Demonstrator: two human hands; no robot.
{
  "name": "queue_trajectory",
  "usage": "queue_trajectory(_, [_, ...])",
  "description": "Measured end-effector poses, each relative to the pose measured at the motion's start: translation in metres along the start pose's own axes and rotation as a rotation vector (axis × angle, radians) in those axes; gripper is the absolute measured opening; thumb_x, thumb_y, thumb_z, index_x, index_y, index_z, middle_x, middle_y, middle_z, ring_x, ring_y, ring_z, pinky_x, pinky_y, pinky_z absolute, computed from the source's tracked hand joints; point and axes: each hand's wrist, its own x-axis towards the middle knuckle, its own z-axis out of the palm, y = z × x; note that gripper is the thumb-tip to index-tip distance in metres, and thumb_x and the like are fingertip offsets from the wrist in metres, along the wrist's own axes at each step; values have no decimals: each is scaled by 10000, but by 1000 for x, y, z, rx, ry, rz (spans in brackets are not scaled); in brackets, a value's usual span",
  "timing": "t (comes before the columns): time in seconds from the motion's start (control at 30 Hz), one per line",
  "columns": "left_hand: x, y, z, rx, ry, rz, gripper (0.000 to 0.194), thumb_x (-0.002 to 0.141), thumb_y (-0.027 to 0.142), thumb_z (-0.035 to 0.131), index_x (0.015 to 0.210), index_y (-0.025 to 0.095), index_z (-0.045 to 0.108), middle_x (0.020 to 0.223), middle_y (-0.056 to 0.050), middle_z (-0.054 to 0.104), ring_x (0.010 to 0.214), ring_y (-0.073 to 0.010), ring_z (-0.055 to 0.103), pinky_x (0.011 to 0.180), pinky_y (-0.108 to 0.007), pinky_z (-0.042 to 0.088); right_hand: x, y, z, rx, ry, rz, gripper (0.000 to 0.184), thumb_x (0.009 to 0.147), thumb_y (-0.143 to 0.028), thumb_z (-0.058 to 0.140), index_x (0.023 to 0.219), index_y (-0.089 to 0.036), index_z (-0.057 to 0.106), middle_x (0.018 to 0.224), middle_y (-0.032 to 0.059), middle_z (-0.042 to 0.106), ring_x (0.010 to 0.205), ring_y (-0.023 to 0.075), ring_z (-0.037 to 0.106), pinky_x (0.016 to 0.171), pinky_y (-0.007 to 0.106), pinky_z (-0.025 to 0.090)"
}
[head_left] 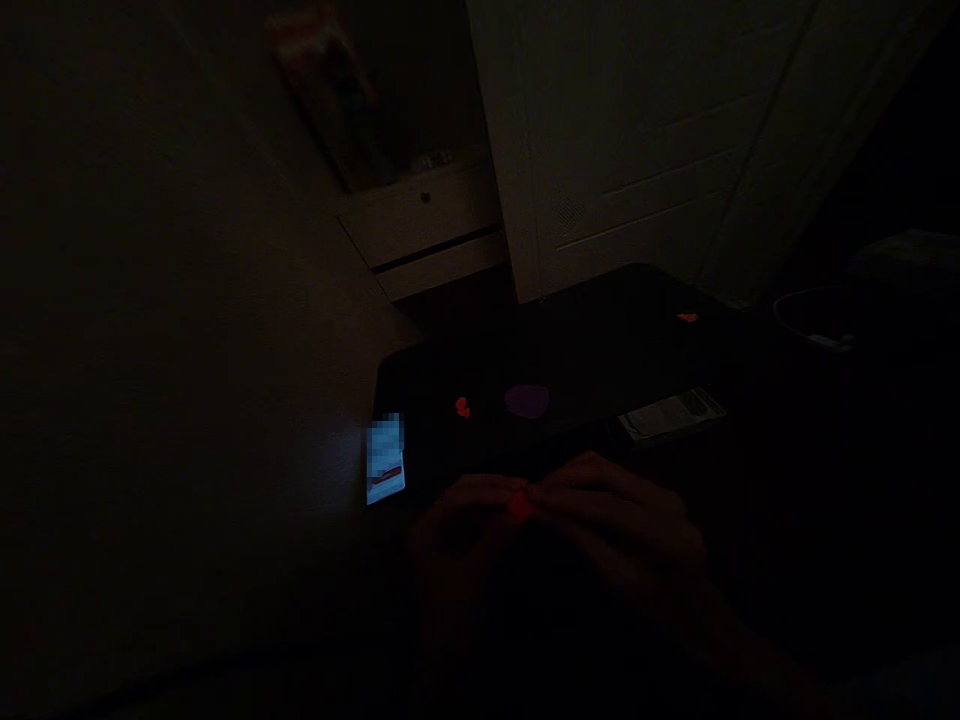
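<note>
The view is very dark. My left hand (469, 515) and my right hand (622, 520) meet in front of the dark table, fingertips pinched together. Between them is a small red lump (521, 504), which looks like modelling clay, with the fingers covering much of it. Beyond the hands, a flat, roundish purple piece (527, 401) lies on the tabletop. To its left sits a small bright red-orange piece (463, 407) of irregular shape. A further orange piece (687, 317) rests near the table's far right end.
A lit screen (385, 480) stands at the left end of the dark table (585, 345), beside the wall. Printed paper or a booklet (673, 413) shows below the table's near edge. Behind are a pale door (637, 150) and drawers (427, 225); a round-rimmed container (814, 340) is at right.
</note>
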Motion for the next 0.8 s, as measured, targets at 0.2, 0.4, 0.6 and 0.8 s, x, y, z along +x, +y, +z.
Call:
queue_trajectory(0.2, [0,-5,-1,-41,12,78,90,800,176,796,842,255,782,826,-10,770,798,-171,725,722,-290,584,6,1,-5,-123,-71,-146,408,959,-90,578,1277,-320,690,1041,31,751,893,160,708,737,279,617])
queue_trajectory(0.4, [2,0,0,4,-17,134,133,791,143,801,854,259,793,821,-6,772,786,-168,715,713,-292,572,10,-2,-10,-101,-89,-157,385,960,-78,556,1245,-287,707,1010,45,748,871,166,713,716,287,620])
queue_trajectory(0.6, [8,7,0,-26,-95,79,125,791,129,795,836,245,790,773,-15,757,733,-169,704,662,-292,562,13,-9,-15,-117,-81,-192,417,953,-77,581,1300,-290,669,986,37,754,874,177,712,751,322,621])
queue_trajectory(0.8, [14,9,0,-62,-109,82,78,779,198,820,827,255,798,749,-16,763,705,-172,714,651,-292,587,13,-6,-10,-52,-43,-170,450,956,-87,577,1323,-333,663,1013,20,752,885,187,719,714,305,620])
